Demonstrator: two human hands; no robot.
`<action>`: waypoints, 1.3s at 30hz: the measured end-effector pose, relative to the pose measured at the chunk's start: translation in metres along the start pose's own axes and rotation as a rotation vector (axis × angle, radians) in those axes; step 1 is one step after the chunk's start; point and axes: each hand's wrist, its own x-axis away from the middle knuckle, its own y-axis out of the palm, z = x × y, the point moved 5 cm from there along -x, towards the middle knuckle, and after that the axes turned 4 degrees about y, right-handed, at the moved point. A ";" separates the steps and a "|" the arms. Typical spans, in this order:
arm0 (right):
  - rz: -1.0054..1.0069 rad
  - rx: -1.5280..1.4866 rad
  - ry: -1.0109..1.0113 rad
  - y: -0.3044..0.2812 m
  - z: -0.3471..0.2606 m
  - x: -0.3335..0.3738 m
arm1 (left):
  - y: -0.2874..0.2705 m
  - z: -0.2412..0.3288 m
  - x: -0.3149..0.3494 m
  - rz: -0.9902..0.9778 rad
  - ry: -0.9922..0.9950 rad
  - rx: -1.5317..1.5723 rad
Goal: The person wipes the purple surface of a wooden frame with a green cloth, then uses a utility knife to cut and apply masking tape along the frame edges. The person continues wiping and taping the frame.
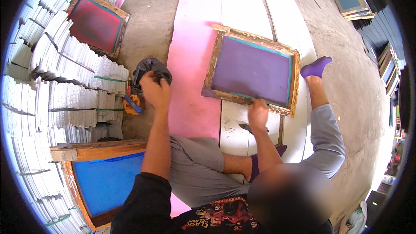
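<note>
A wooden-framed printing screen [252,71] with purple mesh and a teal border lies at a slant on pink and white boards. My right hand [258,112] is closed at its near wooden rail, fingers curled over the edge. To the left, my left hand [156,91] reaches into the mouth of a crumpled black plastic bag [151,64] on the floor. Its fingers are bent, and dark material in the bag hides their tips. Just below the bag sits an orange container [131,106] with a blue-handled item across it.
Tall stacks of white sheets [65,56] tied with green straps line the left side. A red screen [97,24] leans at the far left; a blue screen [108,182] lies near my left arm. My legs flank the boards [193,82]. More frames [349,1] are stacked far right.
</note>
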 end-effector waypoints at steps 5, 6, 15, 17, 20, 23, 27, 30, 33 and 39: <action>0.112 -0.043 -0.069 -0.030 -0.020 -0.004 | 0.064 0.028 0.052 -0.627 -0.052 0.310; 0.121 0.003 0.107 -0.031 0.000 -0.001 | 0.072 0.029 0.060 -0.686 -0.054 0.312; -0.114 -0.296 -0.029 0.040 -0.104 -0.007 | 0.111 0.026 0.076 -0.877 -0.134 0.481; -0.092 -0.340 -0.001 0.034 -0.112 -0.012 | 0.109 0.024 0.070 -0.917 -0.154 0.510; 0.093 -0.163 0.058 0.020 -0.090 -0.011 | 0.113 0.025 0.069 -1.001 -0.132 0.469; -0.055 -0.240 -0.057 0.045 -0.116 -0.001 | 0.119 0.024 0.069 -1.029 -0.125 0.449; -0.275 -0.431 -0.007 0.065 -0.150 -0.037 | 0.110 0.020 0.066 -1.022 -0.188 0.532; -0.078 -0.312 -0.067 0.070 -0.155 -0.114 | 0.115 0.017 0.069 -1.017 -0.183 0.540; -0.111 -0.134 -0.111 0.096 -0.160 -0.162 | 0.115 0.021 0.068 -1.025 -0.154 0.514; -0.419 0.243 -0.189 0.115 -0.168 -0.101 | 0.128 0.011 0.063 -1.025 -0.244 0.525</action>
